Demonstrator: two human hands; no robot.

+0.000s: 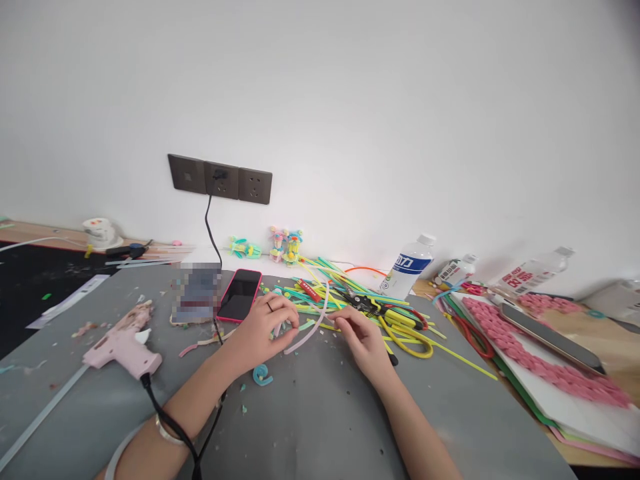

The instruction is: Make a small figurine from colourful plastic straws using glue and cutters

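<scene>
My left hand [267,323] rests on the grey mat [310,413], fingers curled round a small coiled piece and the lower end of a pale pink strip [313,327]. My right hand [360,337] lies just to its right, fingertips pinched on the same pink strip, which arches up between the two hands. A small blue and pink coil [262,375] lies on the mat below my left hand. Behind both hands spreads a pile of coloured strips [350,293].
A pink glue gun [125,347] with black cord lies at left. A red-cased phone [240,295] sits beside my left hand. Yellow-handled pliers [380,310], bottles [407,267], small figures [285,245] by the wall, a board with pink coils [530,353] at right.
</scene>
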